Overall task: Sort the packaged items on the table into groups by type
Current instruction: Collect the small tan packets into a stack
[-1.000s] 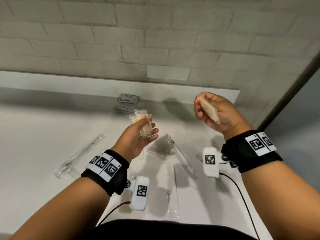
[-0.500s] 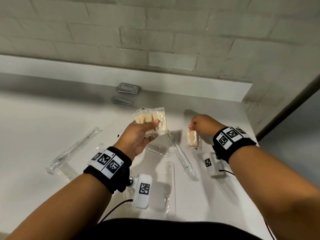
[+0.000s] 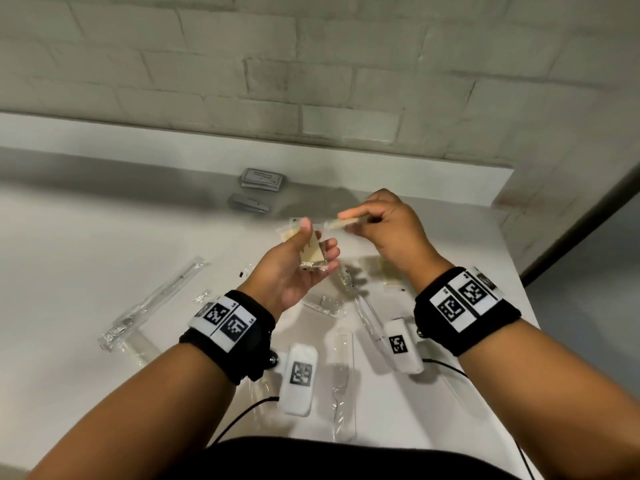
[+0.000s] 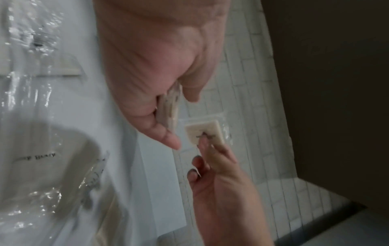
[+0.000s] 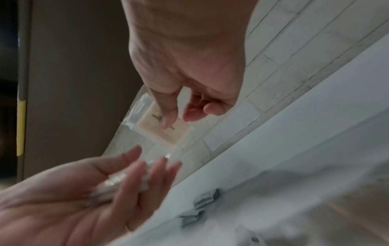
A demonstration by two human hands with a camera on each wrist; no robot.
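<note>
- Left hand (image 3: pixel 294 268) up over the table (image 3: pixel 69 271), thumb & fingers clamped round a small stack of wrapped cream bars (image 3: pixel 311 252); exact no. in the stack can't be told, at least 2 edges show in the left wrist view.
- Right hand (image 3: pixel 388 233) pinching 1 more wrapped bar (image 3: pixel 343 223) betw. thumb & forefinger, held level, its near end just beside the left thumb; touching the stack or not, can't tell.
- Right wrist view: that bar (image 5: pixel 164 128) sits in a clear wrapper w/ dark print on its face, thumb pressed on top.
- 1 further cream pkt (image 3: pixel 389 271) lies on the table under the right wrist, partly hidden.
- Containers here = clear plastic sleeves only. Long sleeve (image 3: pixel 156 303) at far left holds a thin stick-like item; contents otherwise unclear.
- 2 more long sleeves: 1 (image 3: pixel 341 375) betw. the forearms, 1 (image 3: pixel 363 306) angled under the right wrist.
- Small clear pouch (image 3: pixel 322 303) flat on the table below the left hand, contents too faint.
- Back by the wall: 2 grey flat packs, 1 (image 3: pixel 264 178) nearer the wall, 1 (image 3: pixel 249 203) just in front, close but apart.
- Both wrists wear black bands w/ printed markers.
</note>
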